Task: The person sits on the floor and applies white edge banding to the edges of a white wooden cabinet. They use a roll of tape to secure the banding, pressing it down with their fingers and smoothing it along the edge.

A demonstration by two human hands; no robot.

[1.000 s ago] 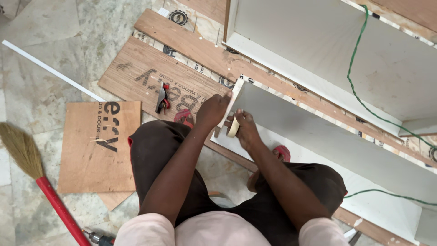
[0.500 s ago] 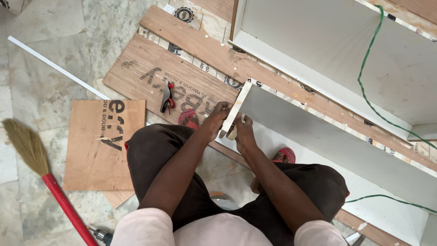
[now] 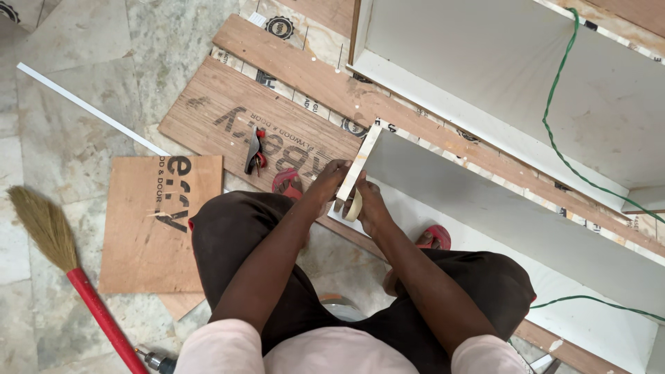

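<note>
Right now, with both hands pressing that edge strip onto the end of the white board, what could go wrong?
The strip is curled loose beside the right hand; it might go on crooked along the board edge. The left hand grips near the corner, so the fingers could get nicked. The green cable trails across the panel close by and could snag if the board shifts.

Carpentry site — plywood sheets [image 3: 161, 225], white cabinet panels [image 3: 499, 201] on the floor.
</note>
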